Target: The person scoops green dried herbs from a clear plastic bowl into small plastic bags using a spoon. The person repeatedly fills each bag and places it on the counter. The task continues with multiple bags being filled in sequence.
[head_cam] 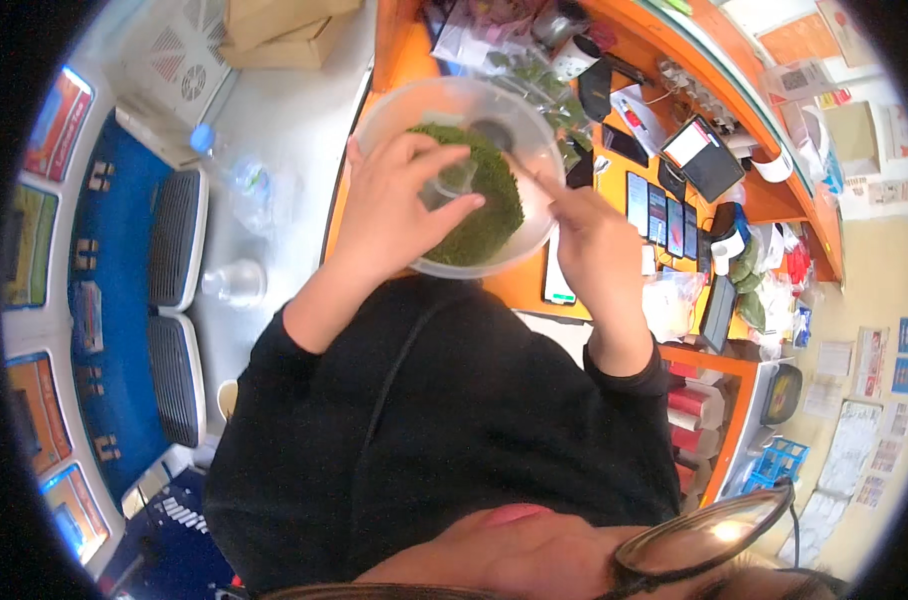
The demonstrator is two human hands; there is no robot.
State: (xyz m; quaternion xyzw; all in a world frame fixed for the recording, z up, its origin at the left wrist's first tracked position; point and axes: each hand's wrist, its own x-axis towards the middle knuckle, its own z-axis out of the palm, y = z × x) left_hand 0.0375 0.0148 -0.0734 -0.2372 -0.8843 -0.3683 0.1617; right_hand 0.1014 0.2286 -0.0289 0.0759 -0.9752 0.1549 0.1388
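A translucent plastic bowl holds finely cut green leaf material. Inside it, my left hand grips a small clear plastic cup between thumb and fingers, close above the green material. At the bowl's right rim, my right hand is closed around a thin brown-handled utensil that reaches into the bowl. A dark round shape at the utensil's inner end looks like its head, though blur leaves this unsure. The bowl's underside and what supports it are hidden.
On the orange counter are several phones, a tablet, leafy sprigs and plastic bags. Left, a clear bottle and stacked plastic cups stand on a pale surface near a drinks machine.
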